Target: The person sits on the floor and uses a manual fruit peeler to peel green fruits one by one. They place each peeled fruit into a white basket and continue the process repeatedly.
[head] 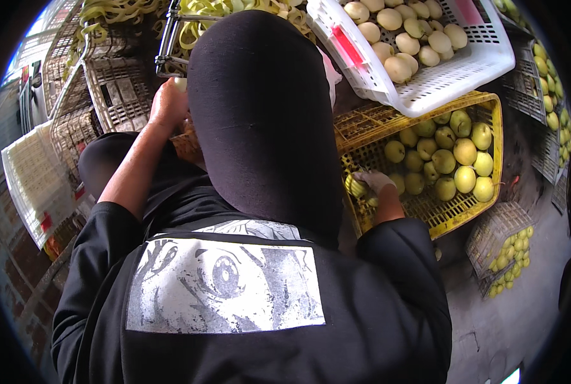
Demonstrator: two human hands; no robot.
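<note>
My left hand [166, 104] is bare and closed at a pale rounded object [180, 84], just below a metal frame [169, 38]. My raised knee, in dark cloth, hides part of that hand and whatever lies beyond it. On the right, my right hand [379, 181], which looks to be in a thin pale glove, reaches into a tilted yellow plastic crate [494, 139]. Yellow-green pears [444, 161] lie in this crate. A ridged yellow-green shape [356, 186] sits at my right fingers; glove fingers or a held fruit, I cannot settle which.
A white plastic basket [477, 72] of peeled pears [408, 43] overlaps the yellow crate's far edge. Long peel strips [208, 9] heap up beyond my knee. Stacked crates [117, 91] stand at left. Pear-filled crates [499, 240] rest on the floor [492, 331] at right.
</note>
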